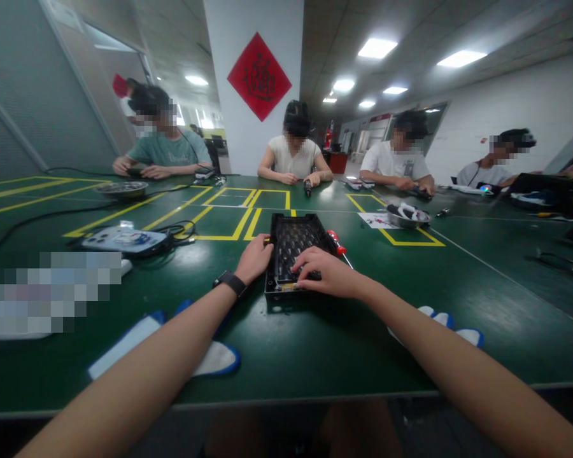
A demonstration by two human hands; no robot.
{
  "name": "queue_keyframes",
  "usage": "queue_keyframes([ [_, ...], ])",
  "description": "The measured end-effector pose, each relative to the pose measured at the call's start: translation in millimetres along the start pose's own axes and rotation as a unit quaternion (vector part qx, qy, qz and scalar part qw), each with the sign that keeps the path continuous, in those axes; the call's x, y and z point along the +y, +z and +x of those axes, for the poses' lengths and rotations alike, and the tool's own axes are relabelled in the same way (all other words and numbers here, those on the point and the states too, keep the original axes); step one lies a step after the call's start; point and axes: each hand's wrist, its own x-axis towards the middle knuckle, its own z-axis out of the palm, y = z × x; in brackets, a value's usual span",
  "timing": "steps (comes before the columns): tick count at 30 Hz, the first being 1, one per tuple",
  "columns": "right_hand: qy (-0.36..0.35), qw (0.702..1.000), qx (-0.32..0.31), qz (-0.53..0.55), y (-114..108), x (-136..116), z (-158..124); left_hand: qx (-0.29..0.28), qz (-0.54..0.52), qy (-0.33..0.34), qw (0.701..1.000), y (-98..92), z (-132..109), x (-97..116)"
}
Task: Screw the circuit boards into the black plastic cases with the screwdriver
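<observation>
A black open case (pixel 281 296) lies in front of me on the green table, with rows of small silvery bits (pixel 298 238) inside. My left hand (pixel 256 257) grips its left side, the thumb along the rim. Over the near right part of the case, my right hand (pixel 327 270) has its fingers bent in a pinch by the bits. Whatever may be between those fingertips is too small to make out. A red-handled screwdriver (pixel 335 242) rests just right of the case, its shaft pointing toward me.
White gloves with blue edges lie under my forearms: a left one (pixel 128 343) and a right one (pixel 465 335). A phone-like device (pixel 124 240) with cables is at left. Metal bowls (pixel 408 217) stand farther off on the table (pixel 325 356). Several people sit opposite.
</observation>
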Motion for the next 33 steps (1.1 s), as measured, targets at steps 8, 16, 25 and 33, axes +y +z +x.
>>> queue_keyframes([
  [8, 0.005, 1.0, -0.017, -0.007, -0.8, 0.8, -0.1, 0.006, 0.007, 0.005, 1.0, 1.4, 0.7, -2.2],
  [16, 0.003, 1.0, -0.005, 0.003, 0.1, 0.7, -0.7, 0.009, 0.01, 0.0, 1.0, 3.4, 1.6, -4.0],
  [25, 0.003, 1.0, -0.021, -0.008, -0.5, 0.6, 1.1, 0.012, 0.01, 0.002, 1.0, 1.9, 0.4, -1.7],
  [33, 0.015, 1.0, 0.003, 0.009, -0.2, 0.0, -0.1, 0.009, 0.007, 0.001, 1.0, 1.4, -0.5, -1.4],
])
